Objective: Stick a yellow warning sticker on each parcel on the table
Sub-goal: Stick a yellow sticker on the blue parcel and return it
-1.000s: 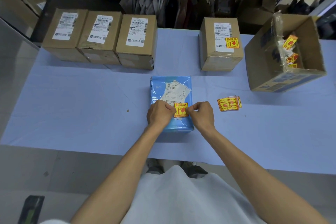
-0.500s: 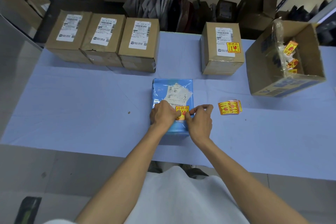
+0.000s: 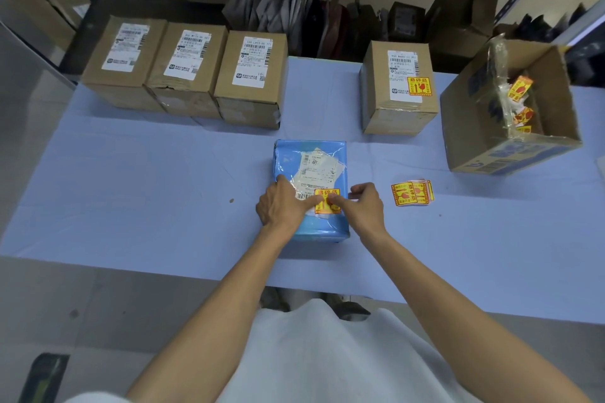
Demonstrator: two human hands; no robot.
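We press a yellow warning sticker [image 3: 327, 193] onto the blue plastic-wrapped parcel [image 3: 288, 160] at the near middle of the pale blue table [image 3: 131, 193].

Our left hand [image 3: 283, 206] lies flat on the parcel with its fingers stretched out onto the sticker's left half. Our right hand [image 3: 368, 208] touches the sticker's right half with a fingertip; its other fingers curl in, and we cannot tell whether they hold anything. The sticker sits at the near edge of the parcel's white shipping label [image 3: 319, 167]. A small fanned stack of yellow stickers [image 3: 412, 193] lies just right of our right hand. At the back left, three brown cardboard boxes [image 3: 186, 72] stand side by side. At the back right, a fourth brown cardboard box [image 3: 399, 114] bears a sticker, beside an open tilted carton [image 3: 474, 127].
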